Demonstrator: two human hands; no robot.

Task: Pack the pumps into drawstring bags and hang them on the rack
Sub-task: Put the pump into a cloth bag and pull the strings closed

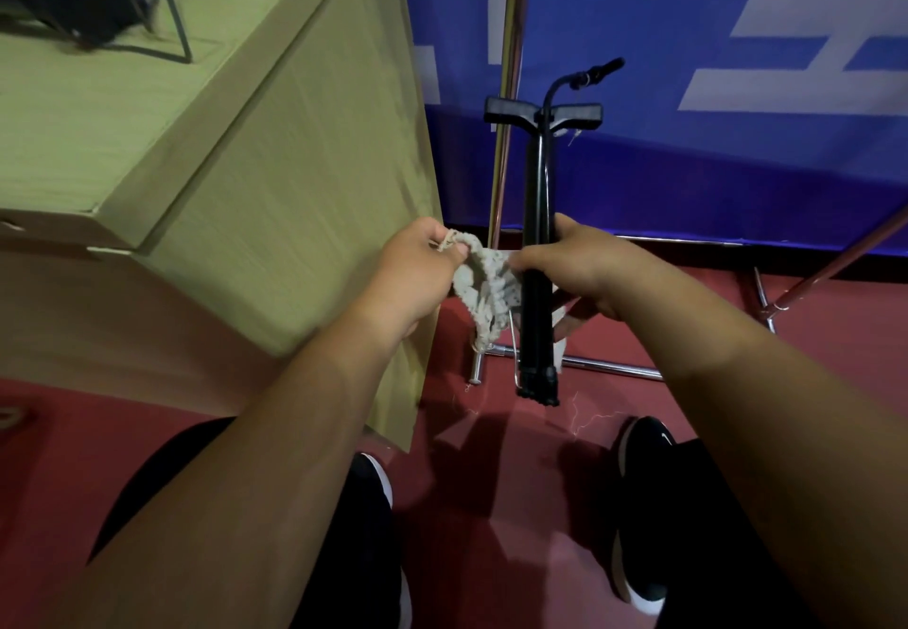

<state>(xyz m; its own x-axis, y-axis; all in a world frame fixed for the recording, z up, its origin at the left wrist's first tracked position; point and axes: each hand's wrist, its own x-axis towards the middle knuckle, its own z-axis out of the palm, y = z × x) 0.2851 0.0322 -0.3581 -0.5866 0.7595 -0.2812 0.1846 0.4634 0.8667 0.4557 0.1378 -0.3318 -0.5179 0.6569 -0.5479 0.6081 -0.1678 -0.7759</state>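
Observation:
A black floor pump (538,186) stands upright in mid-air, its T-handle at the top and its base near the red floor. My right hand (575,265) grips the pump's barrel about halfway down. A bunched grey drawstring bag (484,292) hangs just left of the barrel. My left hand (417,274) pinches the bag's gathered top edge and its cord. The bag touches the barrel, and part of the cloth also lies under my right fingers. A white scrap of the bag shows behind the barrel lower down.
A light wooden desk (275,176) fills the left, with black wire-legged items (98,4) on top. A metal rack pole (508,88) rises behind the pump, its chrome base bars (609,368) on the red floor. A blue banner (737,88) stands behind. My shoes (643,456) are below.

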